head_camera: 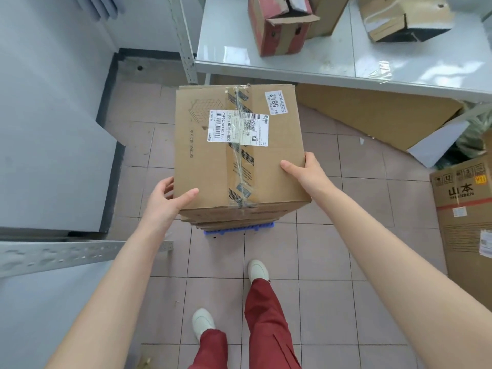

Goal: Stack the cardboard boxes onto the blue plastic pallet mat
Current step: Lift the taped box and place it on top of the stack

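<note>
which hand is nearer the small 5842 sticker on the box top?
Right. The right hand grips the box's right edge, below the 5842 sticker; the left hand is at the near-left corner, diagonally opposite.

Single view only, head-mounted, wide-angle. Camera sits at the person's head height and looks forward and steeply down; the person's own shoes (257, 270) and trouser legs (269, 326) show at the bottom edge, almost directly below the lens. Both forearms run in from the lower corners and meet near frame centre, so the working zone is at arm's length. Top of a cardboard box (237, 145) fills the centre, seen nearly from above. Forward direction is toward the top of frame: a white table (306, 67) lies beyond the box, a wall (48, 129) at left. Straight edges bow near the borders, consistent with lens distortion. No second view, hence no overlap to record.
</note>
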